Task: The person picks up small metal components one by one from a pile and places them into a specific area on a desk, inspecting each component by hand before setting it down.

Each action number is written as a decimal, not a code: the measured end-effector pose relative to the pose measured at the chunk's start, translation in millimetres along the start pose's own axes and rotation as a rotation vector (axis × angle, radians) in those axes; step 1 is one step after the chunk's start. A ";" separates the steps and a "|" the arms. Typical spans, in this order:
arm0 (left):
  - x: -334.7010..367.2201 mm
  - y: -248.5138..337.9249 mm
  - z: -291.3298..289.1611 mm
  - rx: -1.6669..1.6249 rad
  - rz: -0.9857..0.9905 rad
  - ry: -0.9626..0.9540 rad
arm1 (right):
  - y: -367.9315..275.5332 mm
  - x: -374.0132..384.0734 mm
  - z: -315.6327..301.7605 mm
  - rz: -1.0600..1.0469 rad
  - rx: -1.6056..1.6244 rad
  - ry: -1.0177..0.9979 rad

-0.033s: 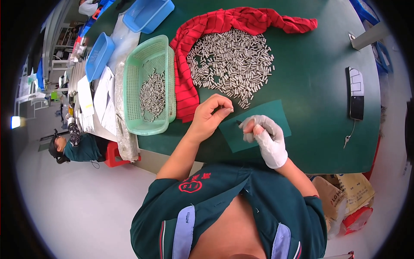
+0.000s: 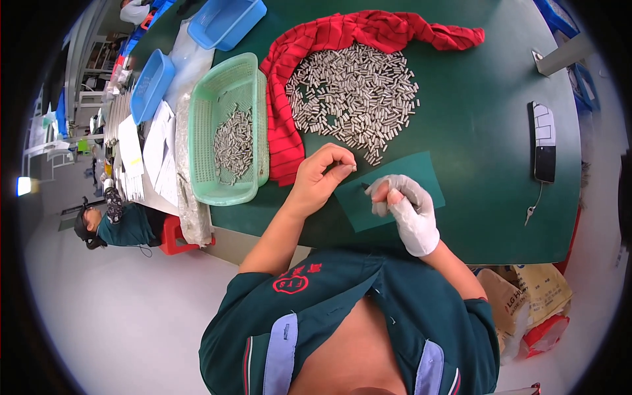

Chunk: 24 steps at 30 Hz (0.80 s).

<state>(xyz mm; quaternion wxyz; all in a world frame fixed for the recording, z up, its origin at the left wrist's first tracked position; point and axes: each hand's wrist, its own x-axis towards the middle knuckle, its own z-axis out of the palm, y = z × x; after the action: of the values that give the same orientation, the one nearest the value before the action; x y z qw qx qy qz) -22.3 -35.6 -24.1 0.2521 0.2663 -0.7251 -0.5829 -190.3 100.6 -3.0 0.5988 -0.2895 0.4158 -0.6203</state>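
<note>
My bare left hand (image 2: 322, 179) is pinched shut on a small metal pin, just below the heap of short silver metal pins (image 2: 355, 92). The heap lies on a red striped cloth (image 2: 283, 138) on the green table (image 2: 480, 99). My right hand (image 2: 403, 205), in a pale glove, rests on a dark green pad (image 2: 424, 176). Its fingers are curled around a small dark piece at the fingertips. The two hands are a few centimetres apart. A light green basket (image 2: 217, 99) to the left holds a smaller batch of pins (image 2: 234, 141).
Two blue trays (image 2: 224, 20) (image 2: 150, 85) and papers (image 2: 141, 155) lie at the far left. A phone (image 2: 544, 141) and a key (image 2: 530, 212) lie on the right. Another person (image 2: 112, 222) sits beside a red stool (image 2: 174, 234). Bags (image 2: 533, 296) stand on the floor.
</note>
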 end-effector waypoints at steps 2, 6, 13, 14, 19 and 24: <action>-3.3 1.2 -0.2 -0.032 -0.001 0.003 | 0.4 -1.3 1.0 -0.001 0.003 0.008; -7.1 2.4 -0.2 -0.031 0.009 -0.001 | 1.4 -1.6 2.7 -0.013 -0.004 0.012; -10.1 4.6 0.7 0.058 -0.002 0.025 | 6.9 0.1 3.4 -0.030 0.003 0.043; -9.3 8.1 1.1 0.056 -0.003 0.022 | 12.0 3.1 2.3 -0.099 0.065 0.061; -8.0 16.7 2.3 0.595 0.224 0.005 | 6.4 13.7 3.3 -0.250 0.219 0.118; -8.1 26.5 14.8 0.834 0.273 -0.106 | -0.4 12.4 2.3 -0.284 0.250 0.186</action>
<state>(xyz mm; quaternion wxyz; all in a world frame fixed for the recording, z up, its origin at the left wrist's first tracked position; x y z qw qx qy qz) -28.8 -14.8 -1.4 0.1603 0.2166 -0.9388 -0.2146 -190.0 88.0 -3.2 0.4957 -0.2103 0.3442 -0.7692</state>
